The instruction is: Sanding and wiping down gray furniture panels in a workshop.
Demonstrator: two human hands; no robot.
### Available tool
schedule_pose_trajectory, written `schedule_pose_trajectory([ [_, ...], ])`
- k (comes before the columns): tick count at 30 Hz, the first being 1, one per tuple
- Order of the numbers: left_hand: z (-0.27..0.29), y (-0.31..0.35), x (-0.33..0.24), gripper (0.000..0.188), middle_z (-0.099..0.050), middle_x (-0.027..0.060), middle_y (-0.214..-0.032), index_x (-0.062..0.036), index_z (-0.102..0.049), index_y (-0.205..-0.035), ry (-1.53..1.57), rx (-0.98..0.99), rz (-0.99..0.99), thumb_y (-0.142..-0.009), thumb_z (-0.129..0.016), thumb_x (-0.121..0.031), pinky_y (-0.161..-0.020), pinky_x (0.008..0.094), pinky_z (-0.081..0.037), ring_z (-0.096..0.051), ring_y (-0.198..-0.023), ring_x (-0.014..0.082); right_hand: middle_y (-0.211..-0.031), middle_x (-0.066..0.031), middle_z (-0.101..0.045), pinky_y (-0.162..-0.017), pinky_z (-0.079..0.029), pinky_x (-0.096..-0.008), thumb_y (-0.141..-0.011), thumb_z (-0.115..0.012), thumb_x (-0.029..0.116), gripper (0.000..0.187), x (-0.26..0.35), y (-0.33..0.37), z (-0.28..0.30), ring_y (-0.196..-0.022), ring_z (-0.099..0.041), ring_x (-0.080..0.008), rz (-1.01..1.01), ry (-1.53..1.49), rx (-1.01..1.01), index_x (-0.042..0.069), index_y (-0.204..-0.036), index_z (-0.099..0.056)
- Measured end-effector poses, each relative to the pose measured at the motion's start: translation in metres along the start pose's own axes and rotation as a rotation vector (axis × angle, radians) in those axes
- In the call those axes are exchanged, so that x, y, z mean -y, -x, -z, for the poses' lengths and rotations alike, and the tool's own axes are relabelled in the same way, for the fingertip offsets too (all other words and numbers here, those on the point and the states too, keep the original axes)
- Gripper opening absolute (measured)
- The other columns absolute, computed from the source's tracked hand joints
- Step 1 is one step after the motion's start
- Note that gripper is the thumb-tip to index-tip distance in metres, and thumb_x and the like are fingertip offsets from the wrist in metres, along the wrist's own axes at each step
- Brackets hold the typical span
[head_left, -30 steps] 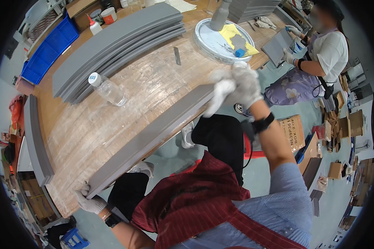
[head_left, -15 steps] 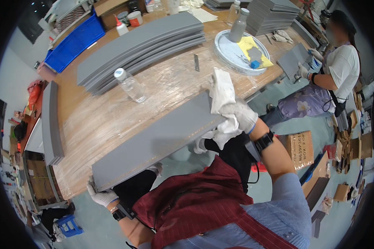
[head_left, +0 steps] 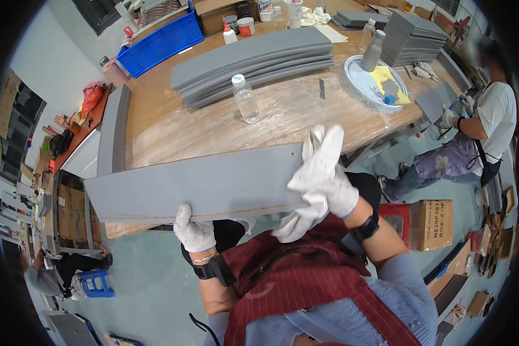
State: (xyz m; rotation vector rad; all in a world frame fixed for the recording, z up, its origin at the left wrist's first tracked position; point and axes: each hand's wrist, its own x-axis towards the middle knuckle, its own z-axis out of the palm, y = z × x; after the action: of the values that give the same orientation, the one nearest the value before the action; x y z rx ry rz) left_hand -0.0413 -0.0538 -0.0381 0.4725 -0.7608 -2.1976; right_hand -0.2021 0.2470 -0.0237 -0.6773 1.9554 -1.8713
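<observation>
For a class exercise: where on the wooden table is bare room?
Free: between the clear capped bottle and thin grey strip; left of that bottle, between the grey panel stack and held flat grey panel. Crowded: the round white tray.

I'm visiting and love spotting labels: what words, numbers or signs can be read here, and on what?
Brown cardboard box on the floor: bold dark letters and numbers, partly readable, but I won't copy them out.
White cap of the clear bottle: blue marks, too small to read.
White container at the back: label too small to read.
Grey panel: no lettering I can make out.
</observation>
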Motion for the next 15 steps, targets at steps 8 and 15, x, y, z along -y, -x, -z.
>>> schedule_pose_trajectory([
  [8, 0.017, 0.023, -0.036, 0.033, -0.069, 0.0122, -0.101, 0.0012, -0.067, -0.106, -0.374, 0.063, -0.324, -0.073, -0.07, 0.003, -0.09, 0.0481, -0.058, -0.07, -0.09, 0.0291, -0.11, -0.0137, -0.071, -0.088, -0.06, -0.0334, -0.102, -0.058, 0.014, 0.027, 0.103, -0.078, 0.021, -0.102, -0.07, -0.0185, 0.125, -0.083, -0.135, -0.002, -0.121, -0.067],
  [15, -0.049, 0.039, -0.003, 0.035, -0.065, 0.007, -0.103, 0.0002, -0.06, -0.114, -0.144, 0.13, -0.25, -0.081, -0.063, 0.009, -0.081, 0.0336, -0.057, -0.066, -0.086, 0.0176, -0.115, -0.0164, -0.07, -0.091, -0.056, -0.0415, -0.096, -0.057, 0.029, 0.036, 0.171, -0.082, -0.128, -0.101, -0.07, -0.0327, 1.065, 0.596, 0.153, 0.004, -0.122, -0.062],
])
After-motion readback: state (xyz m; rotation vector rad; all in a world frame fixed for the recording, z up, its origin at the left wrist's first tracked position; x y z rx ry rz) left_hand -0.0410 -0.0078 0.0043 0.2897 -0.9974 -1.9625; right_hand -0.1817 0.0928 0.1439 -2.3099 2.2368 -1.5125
